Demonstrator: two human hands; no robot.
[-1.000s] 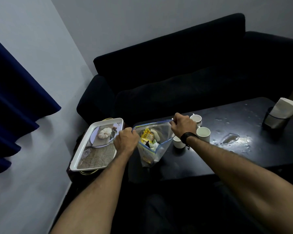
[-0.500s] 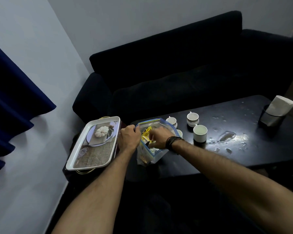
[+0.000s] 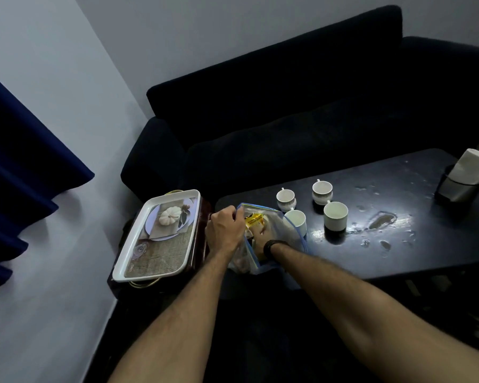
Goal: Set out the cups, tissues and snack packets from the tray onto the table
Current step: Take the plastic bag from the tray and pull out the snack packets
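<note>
A clear zip bag (image 3: 277,219) with a blue rim stands at the near left corner of the dark table (image 3: 415,244). My left hand (image 3: 224,230) grips the bag's left rim. My right hand (image 3: 257,234) reaches inside the bag and touches a yellow snack packet (image 3: 254,220); I cannot see whether the fingers have closed on it. Several white cups (image 3: 335,215) stand on the table just right of the bag. A white tissue stack in a dark holder (image 3: 472,168) sits at the far right. The white tray (image 3: 161,236) lies left of the table.
A dark sofa (image 3: 302,106) runs behind the table. A blue curtain (image 3: 17,172) hangs at the left against the pale wall. The tray rests on a dark red stand (image 3: 201,244) beside the table. The tabletop shows wet patches (image 3: 382,219) right of the cups.
My right hand let go of the bag's right rim and went down into the bag. My left hand kept its hold on the left rim.
</note>
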